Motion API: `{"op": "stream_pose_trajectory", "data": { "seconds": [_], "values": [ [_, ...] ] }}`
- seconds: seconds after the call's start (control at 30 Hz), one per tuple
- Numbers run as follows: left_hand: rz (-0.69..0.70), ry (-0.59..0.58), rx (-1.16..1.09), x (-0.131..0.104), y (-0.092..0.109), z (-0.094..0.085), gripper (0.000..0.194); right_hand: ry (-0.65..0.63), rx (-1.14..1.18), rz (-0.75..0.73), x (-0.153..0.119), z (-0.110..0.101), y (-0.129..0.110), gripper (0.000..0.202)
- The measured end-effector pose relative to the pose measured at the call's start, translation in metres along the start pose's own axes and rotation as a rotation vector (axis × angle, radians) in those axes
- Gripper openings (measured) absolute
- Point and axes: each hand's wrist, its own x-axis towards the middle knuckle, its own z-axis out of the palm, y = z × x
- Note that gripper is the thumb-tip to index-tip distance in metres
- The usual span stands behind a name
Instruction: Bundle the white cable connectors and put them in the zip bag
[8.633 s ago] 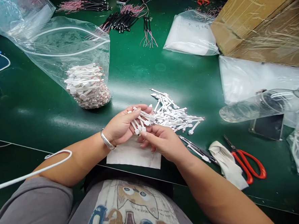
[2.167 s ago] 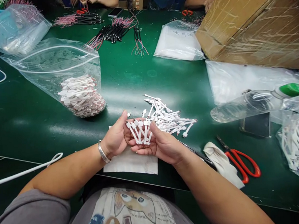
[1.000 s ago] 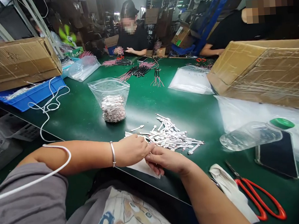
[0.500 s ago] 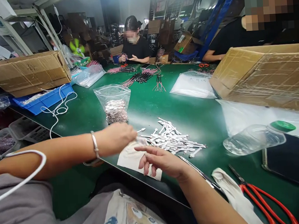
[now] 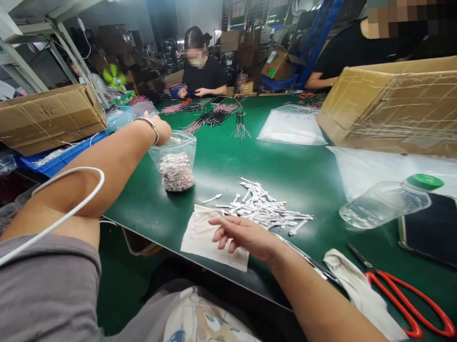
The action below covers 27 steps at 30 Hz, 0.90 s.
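The left hand is stretched out over the mouth of the clear bag that stands open on the green worktop; its fingers are turned away behind the wrist, so whether they are open or closed cannot be told. The bag holds a heap of small white parts at its bottom. The right hand rests with its fingers spread and empty on the edge of a white cloth, just beside the loose pile of white parts. To the right lie a clear bottle with a green cap, a dark phone and red-handled scissors. A cardboard box stands behind them. Across the worktop another person handles dark cables.
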Motion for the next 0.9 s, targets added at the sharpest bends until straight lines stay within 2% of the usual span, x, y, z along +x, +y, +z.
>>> {"op": "stream_pose_trajectory", "data": {
  "seconds": [0.13,0.27,0.33,0.4,0.43,0.47,0.53,0.57,0.63,0.7,0.77,0.83,0.9],
  "values": [
    [-0.066,-0.211,0.105,0.000,0.012,-0.009,0.026,-0.004,-0.015,-0.003,0.000,0.000,0.001,0.043],
    [-0.067,-0.285,0.106,-0.002,0.011,-0.027,0.030,-0.003,-0.035,0.007,0.001,0.001,0.001,0.043],
    [-0.028,-0.189,0.082,-0.009,0.009,-0.036,0.029,-0.011,-0.079,0.014,0.001,0.002,0.001,0.041],
    [0.075,0.059,0.013,-0.021,0.015,-0.041,0.029,-0.044,-0.141,0.024,0.000,0.003,0.001,0.038],
    [0.178,0.246,-0.053,-0.029,0.022,-0.041,0.031,-0.069,-0.168,0.031,0.000,0.004,0.002,0.037],
    [0.235,0.314,-0.089,-0.036,0.031,-0.037,0.035,-0.095,-0.192,0.037,0.000,0.005,0.003,0.036],
    [0.403,0.289,-0.168,-0.049,0.057,-0.019,0.035,-0.142,-0.236,0.051,0.000,0.007,0.004,0.035],
    [0.473,0.231,-0.191,-0.053,0.071,-0.005,0.032,-0.160,-0.263,0.061,0.000,0.008,0.005,0.034],
    [0.587,0.015,-0.274,-0.051,0.102,0.027,0.030,-0.186,-0.330,0.081,0.000,0.008,0.007,0.033],
    [0.536,-0.081,-0.319,-0.039,0.130,0.059,0.030,-0.212,-0.397,0.101,0.000,0.008,0.008,0.031],
    [0.527,-0.077,-0.322,-0.021,0.154,0.083,0.032,-0.233,-0.441,0.126,0.001,0.008,0.009,0.030],
    [0.543,-0.056,-0.319,-0.001,0.174,0.096,0.035,-0.241,-0.462,0.153,0.002,0.008,0.010,0.028],
    [0.561,-0.053,-0.308,0.017,0.191,0.099,0.041,-0.240,-0.470,0.178,0.003,0.007,0.010,0.026]
  ]
}}
